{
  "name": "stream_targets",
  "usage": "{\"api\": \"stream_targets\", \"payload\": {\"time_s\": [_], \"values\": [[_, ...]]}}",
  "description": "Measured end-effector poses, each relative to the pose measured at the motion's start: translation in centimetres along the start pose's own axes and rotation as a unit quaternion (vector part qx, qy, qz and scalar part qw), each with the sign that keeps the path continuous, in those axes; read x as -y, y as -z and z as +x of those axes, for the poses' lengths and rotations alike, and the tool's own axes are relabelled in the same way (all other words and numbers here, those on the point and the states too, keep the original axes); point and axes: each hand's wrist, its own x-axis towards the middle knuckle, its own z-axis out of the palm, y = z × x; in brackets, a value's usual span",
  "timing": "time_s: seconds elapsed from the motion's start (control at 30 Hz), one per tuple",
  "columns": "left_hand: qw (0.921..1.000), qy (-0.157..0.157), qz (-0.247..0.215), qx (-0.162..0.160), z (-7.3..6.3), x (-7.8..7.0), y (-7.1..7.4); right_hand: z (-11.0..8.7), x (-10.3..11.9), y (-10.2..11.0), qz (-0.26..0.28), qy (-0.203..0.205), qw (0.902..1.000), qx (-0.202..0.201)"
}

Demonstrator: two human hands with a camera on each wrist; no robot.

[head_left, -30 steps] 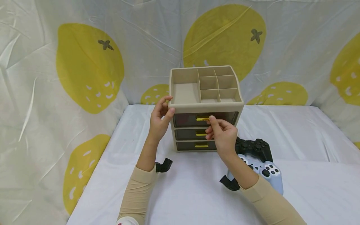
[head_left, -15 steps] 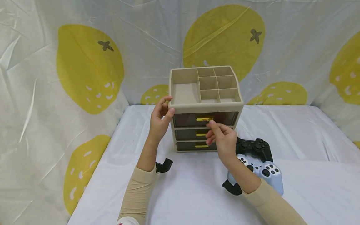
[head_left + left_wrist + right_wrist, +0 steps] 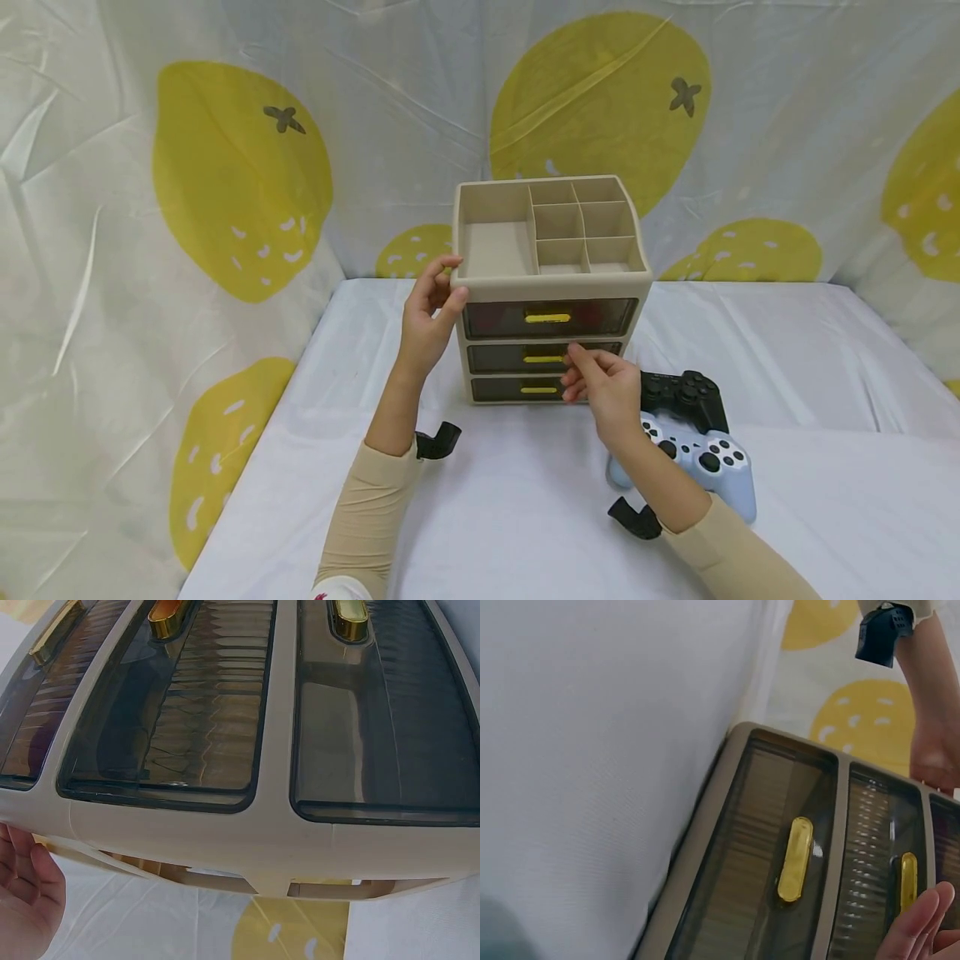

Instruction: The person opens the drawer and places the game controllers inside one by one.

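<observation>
In the head view, a beige desktop drawer organizer [image 3: 551,287] stands with several top compartments and three dark see-through drawers, all pushed in. My left hand [image 3: 426,325] holds its upper left corner, thumb at the front edge and fingers along the side. My right hand [image 3: 611,392] is in front of the middle drawer [image 3: 495,359], thumb and fingertips close together at the right end of its gold handle [image 3: 540,359]. In the right wrist view, the thumb [image 3: 913,922] is beside that handle; contact is hard to tell. The top drawer handle [image 3: 547,317] is uncovered.
Right of the organizer lie a black game controller [image 3: 686,396] and a light blue game controller [image 3: 723,467], partly behind my right forearm. A white cloth [image 3: 510,508] covers the table. Behind hangs a lemon-patterned sheet [image 3: 405,100].
My right hand has moved down from the top drawer's handle to the middle drawer's handle. The left hand stays at the organizer's corner, and the drawers look unmoved.
</observation>
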Motion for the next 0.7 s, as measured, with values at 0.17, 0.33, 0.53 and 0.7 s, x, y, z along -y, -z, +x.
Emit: {"api": "stream_targets", "payload": {"time_s": [0.17, 0.33, 0.53, 0.7], "values": [[1.0000, -0.002, -0.002, 0.000, 0.0, 0.0, 0.0, 0.2, -0.6, 0.4, -0.029, -0.045, 0.9984, 0.018], [1.0000, 0.004, 0.001, -0.002, 0.0, 0.1, 0.0, 0.4, -1.2, 0.4, -0.051, -0.069, 0.9958, 0.032], [1.0000, 0.003, 0.001, -0.001, 0.0, 0.1, 0.0, 0.5, -1.3, 0.1, -0.041, -0.066, 0.9964, 0.035], [1.0000, 0.001, 0.002, 0.000, 0.0, 0.1, 0.0, 0.5, -1.2, -0.2, -0.033, -0.063, 0.9969, 0.033]]}}
